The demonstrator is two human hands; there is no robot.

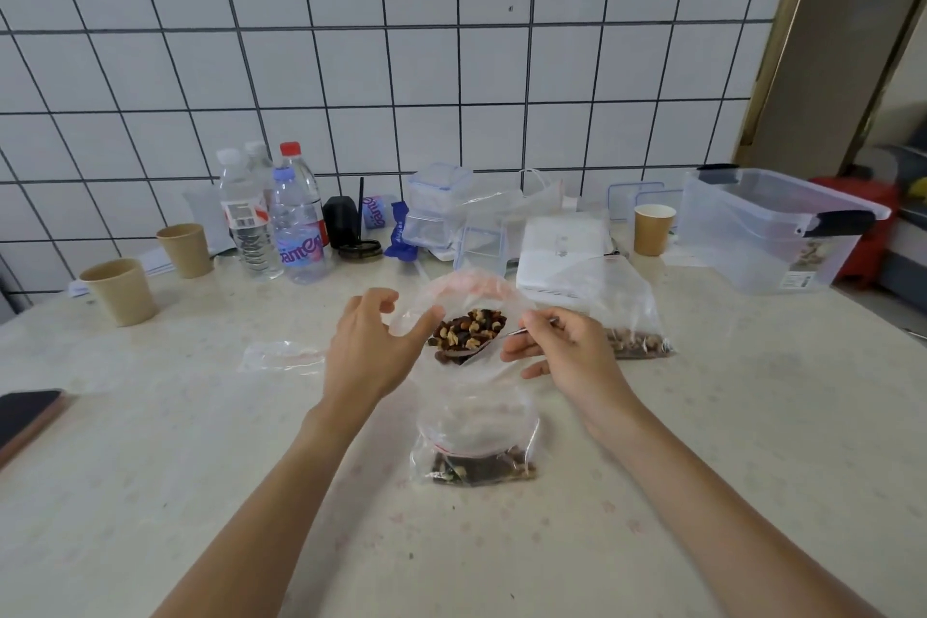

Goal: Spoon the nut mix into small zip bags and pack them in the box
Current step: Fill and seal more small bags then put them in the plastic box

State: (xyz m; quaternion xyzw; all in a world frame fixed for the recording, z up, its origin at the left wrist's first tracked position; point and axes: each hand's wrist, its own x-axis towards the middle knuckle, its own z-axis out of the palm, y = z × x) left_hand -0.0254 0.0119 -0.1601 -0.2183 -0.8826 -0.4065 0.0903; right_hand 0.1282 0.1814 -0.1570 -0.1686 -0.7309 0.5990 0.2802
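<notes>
Nuts (pixel 469 334) sit heaped on a metal spoon (pixel 479 346), poised right at the mouth of a small zip bag (pixel 471 306) between the two hands. The right hand (pixel 564 354) pinches the spoon's handle, fingers curled round it, bowl pointing toward the left hand. The left hand (pixel 368 349) grips the bag's near-left edge between thumb and fingers, apparently to keep the mouth spread and tilted up so the load can slide in without spilling. Whether the spoon's tip is already inside the opening or just at its lip I cannot tell through the clear film.

Just below the hands, toward the person, lies a filled zip bag (pixel 474 454) with nut mix settled at its bottom, probably finished and waiting to be packed. Just beyond the right hand stands a larger supply bag (pixel 629 316) of nut mix, close enough for short scooping trips. Left of the left hand an empty zip bag (pixel 281 356) lies flat on the table (pixel 200 467), likely next in turn.

Far beyond the right hand sits the clear plastic box (pixel 767 231), open, for packing.

Counted: one spoon, three small bags, one supply bag, one box, three paper cups (pixel 120 291), roughly four water bottles (pixel 296 226) beyond the left hand.
</notes>
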